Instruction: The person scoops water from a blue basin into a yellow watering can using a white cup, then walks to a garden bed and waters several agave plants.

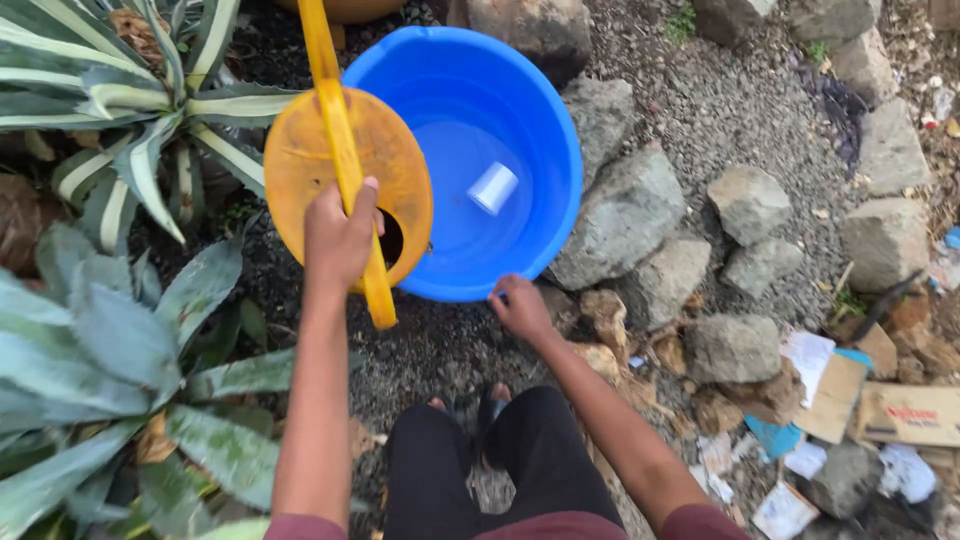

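left hand [340,235] gripping yellow watering can [345,180], right hand [520,305] on blue tub [540,120] rim

Yellow watering can [345,180] spout cut off at top edge.

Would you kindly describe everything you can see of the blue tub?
The blue tub is a round, smooth-walled basin that looks like plastic, standing upright on dark gravel beside grey rocks. It holds shallow clear water, with a small white cup lying tilted inside. The right hand touches its near rim. A yellow watering can, held by its handle in the left hand, overlaps its left rim; whether they touch cannot be told.
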